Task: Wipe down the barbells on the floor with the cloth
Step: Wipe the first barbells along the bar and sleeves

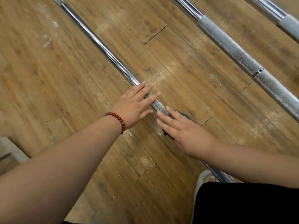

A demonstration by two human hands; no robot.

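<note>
Reaching across the thin barbell (103,46) on the wood floor (48,78), the left hand (135,105) has straight fingers laid over the knurled part, gripping nothing. The right hand (182,131) is flat too, fingers straight over a dark cloth (186,116) on that same bar. A thicker barbell (234,50) lies well off to the right.

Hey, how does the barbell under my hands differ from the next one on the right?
The near barbell looks thinner and mostly smooth chrome; the middle barbell looks thicker, with long knurled stretches split by a shiny ring. The left hand touches the near barbell and the right hand presses the dark cloth on it; the middle barbell lies untouched. Both lie on the wooden floor.
</note>
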